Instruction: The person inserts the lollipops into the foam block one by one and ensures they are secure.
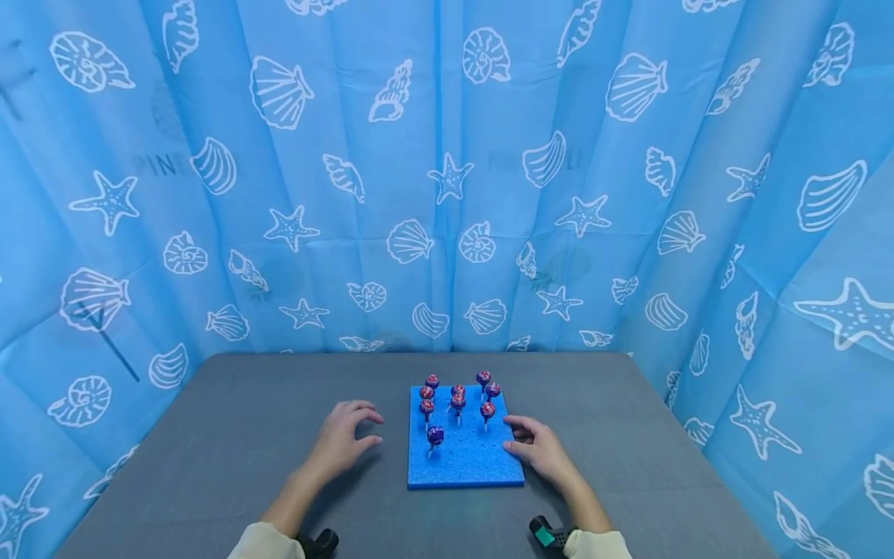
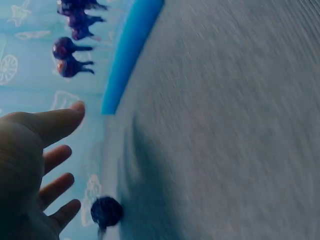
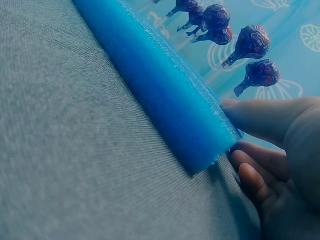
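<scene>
Several lollipops (image 1: 457,401) in red and purple wrappers stand by their sticks in a blue foam board (image 1: 475,466), most in its back half. A purple one (image 1: 435,435) is nearer the front left. To the board's left, my left hand (image 1: 342,436) hovers with its fingers loosely bent, holding nothing. In the left wrist view a dark round lollipop (image 2: 106,212) shows beyond the fingertips; I cannot find it in the head view. My right hand (image 1: 541,449) is at the board's right edge. Its thumb (image 3: 255,117) and fingertips touch or nearly touch the foam there.
A grey cloth-covered table (image 1: 230,435) lies under the board. Blue curtains (image 1: 447,194) with white shell and starfish prints hang behind and on both sides. Dark devices (image 1: 548,534) are strapped at the wrists.
</scene>
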The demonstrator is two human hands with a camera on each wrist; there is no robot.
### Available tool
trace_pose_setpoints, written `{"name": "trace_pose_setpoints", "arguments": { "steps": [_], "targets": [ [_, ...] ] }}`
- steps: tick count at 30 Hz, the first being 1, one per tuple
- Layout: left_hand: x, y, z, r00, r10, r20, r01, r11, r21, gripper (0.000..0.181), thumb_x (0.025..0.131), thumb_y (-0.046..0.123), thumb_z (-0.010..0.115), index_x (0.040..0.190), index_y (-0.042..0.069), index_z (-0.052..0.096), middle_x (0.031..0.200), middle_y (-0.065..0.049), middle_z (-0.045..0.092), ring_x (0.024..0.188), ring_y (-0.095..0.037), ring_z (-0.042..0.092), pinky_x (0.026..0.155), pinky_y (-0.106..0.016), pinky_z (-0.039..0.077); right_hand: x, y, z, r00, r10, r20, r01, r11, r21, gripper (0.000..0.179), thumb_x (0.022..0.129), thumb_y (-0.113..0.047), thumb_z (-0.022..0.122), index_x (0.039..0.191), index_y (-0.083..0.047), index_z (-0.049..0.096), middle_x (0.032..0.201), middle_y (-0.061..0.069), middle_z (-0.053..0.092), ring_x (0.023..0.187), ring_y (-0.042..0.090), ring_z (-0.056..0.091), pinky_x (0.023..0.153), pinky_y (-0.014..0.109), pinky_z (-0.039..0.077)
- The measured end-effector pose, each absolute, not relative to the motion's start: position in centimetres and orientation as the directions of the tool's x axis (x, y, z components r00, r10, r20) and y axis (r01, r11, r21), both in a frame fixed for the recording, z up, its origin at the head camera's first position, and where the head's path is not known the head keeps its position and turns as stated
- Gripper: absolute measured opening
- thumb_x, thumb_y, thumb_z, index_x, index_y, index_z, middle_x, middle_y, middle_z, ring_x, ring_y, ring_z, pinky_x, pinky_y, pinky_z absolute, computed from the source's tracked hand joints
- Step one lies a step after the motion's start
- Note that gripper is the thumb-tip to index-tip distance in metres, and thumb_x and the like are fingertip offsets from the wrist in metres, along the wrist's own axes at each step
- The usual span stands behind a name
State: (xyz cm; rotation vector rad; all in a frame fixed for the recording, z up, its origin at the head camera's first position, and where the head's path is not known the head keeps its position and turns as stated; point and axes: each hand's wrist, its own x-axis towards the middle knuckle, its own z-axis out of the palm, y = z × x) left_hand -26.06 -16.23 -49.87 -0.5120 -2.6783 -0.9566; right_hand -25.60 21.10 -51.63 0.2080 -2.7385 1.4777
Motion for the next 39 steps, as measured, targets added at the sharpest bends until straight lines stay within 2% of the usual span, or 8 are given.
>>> {"name": "trace_pose_setpoints", "arguments": {
  "steps": [5,12,17,27,34,39],
  "targets": [
    [-26.0,-17.7,-50.4,-0.914,0.282,0.291,0.396,0.774,0.494,0.033,0.077,0.02,0.083,0.107,0.021,0.071,0.133,-0.008,0.057,0.128,-0.036,0.043,0.101,-0.06,0.032,-25.5,21.1,-51.4,-0.991,-0.102,0.086,-0.128,0.537,-0.834,0.039,0.088,-0.012,0.072,0.126,-0.007,0.063,0.119,0.006,0.063,0.105,0.025,0.058,0.089,0.046,0.047],
    [-26.2,-19.2,-50.7,-0.946,0.29,0.144,0.324,0.843,0.429,0.039,0.076,0.027,0.084,0.112,0.023,0.069,0.136,-0.01,0.054,0.129,-0.037,0.042,0.101,-0.06,0.032,-25.5,21.0,-51.4,-0.991,-0.099,0.093,-0.132,0.535,-0.834,0.038,0.088,-0.009,0.072,0.125,-0.007,0.063,0.117,0.006,0.063,0.104,0.025,0.058,0.088,0.045,0.047],
    [-26.3,-19.9,-50.5,-0.95,0.304,0.078,0.306,0.844,0.441,0.039,0.078,0.028,0.082,0.113,0.022,0.069,0.128,-0.007,0.059,0.123,-0.035,0.048,0.099,-0.058,0.035,-25.4,21.0,-51.3,-0.991,-0.1,0.091,-0.131,0.536,-0.834,0.039,0.088,-0.01,0.072,0.126,-0.007,0.063,0.116,0.005,0.063,0.104,0.025,0.058,0.088,0.045,0.048],
    [-26.5,-21.0,-50.2,-0.948,0.31,0.078,0.313,0.848,0.428,0.034,0.078,0.022,0.082,0.11,0.021,0.07,0.115,0.001,0.063,0.114,-0.027,0.054,0.097,-0.05,0.04,-25.4,21.0,-51.2,-0.992,-0.104,0.075,-0.12,0.538,-0.834,0.039,0.089,-0.013,0.072,0.126,-0.007,0.062,0.115,0.005,0.063,0.104,0.024,0.058,0.087,0.045,0.048],
    [-26.1,-20.8,-50.1,-0.946,0.314,0.083,0.318,0.841,0.438,0.026,0.08,0.003,0.077,0.095,0.023,0.07,0.094,0.009,0.061,0.096,-0.019,0.059,0.085,-0.046,0.047,-25.4,21.2,-51.5,-0.99,-0.112,0.084,-0.132,0.537,-0.833,0.039,0.089,-0.014,0.072,0.126,-0.007,0.062,0.116,0.005,0.063,0.104,0.024,0.058,0.087,0.045,0.048],
    [-25.6,-20.7,-49.9,-0.933,0.346,0.096,0.351,0.824,0.446,0.028,0.079,-0.002,0.076,0.09,0.022,0.068,0.09,0.01,0.059,0.092,-0.017,0.058,0.083,-0.045,0.047,-25.5,21.3,-51.5,-0.989,-0.118,0.086,-0.136,0.536,-0.833,0.04,0.089,-0.014,0.072,0.127,-0.008,0.062,0.117,0.005,0.063,0.105,0.024,0.058,0.088,0.044,0.048]
  ]
}}
